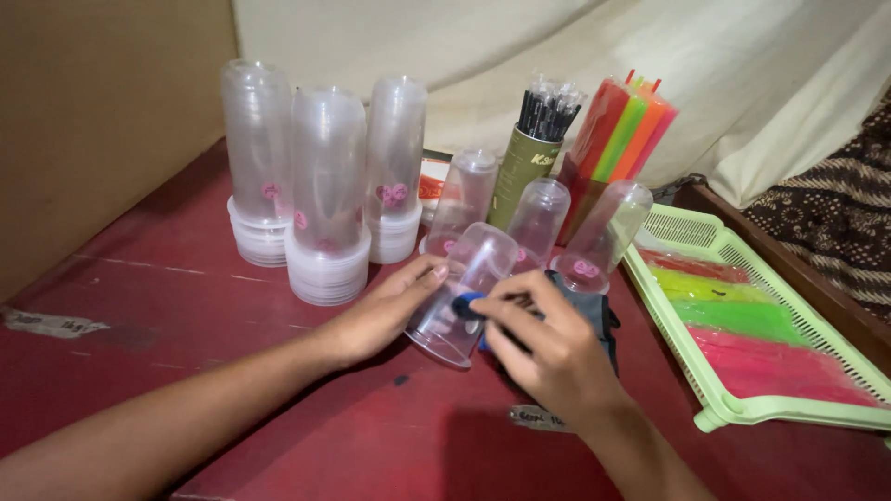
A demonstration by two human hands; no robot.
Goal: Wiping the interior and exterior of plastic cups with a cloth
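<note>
1. A clear plastic cup (461, 292) lies tilted on its side over the red table (186, 306), mouth toward the camera, held just in front of the other cups.
2. The left hand (385, 311) cradles the cup from the left, fingers curled along its wall and thumb near the top, seemingly to keep it from rolling.
3. The right hand (548, 343) pinches a dark blue marker (464, 306), its tip against the cup's side; the fingers are closed around the pen.
4. A dark cloth (599, 315) lies under the right hand.
5. Behind stand three single upturned cups (538, 223) and three tall cup stacks (325, 195), mouths down, some bearing small pink marks.
6. Farther back are a green tube of black pens (534, 158) and a bundle of coloured sticks (626, 125).
7. At the right, a pale green basket (742, 250) holds coloured strips laid flat.
</note>
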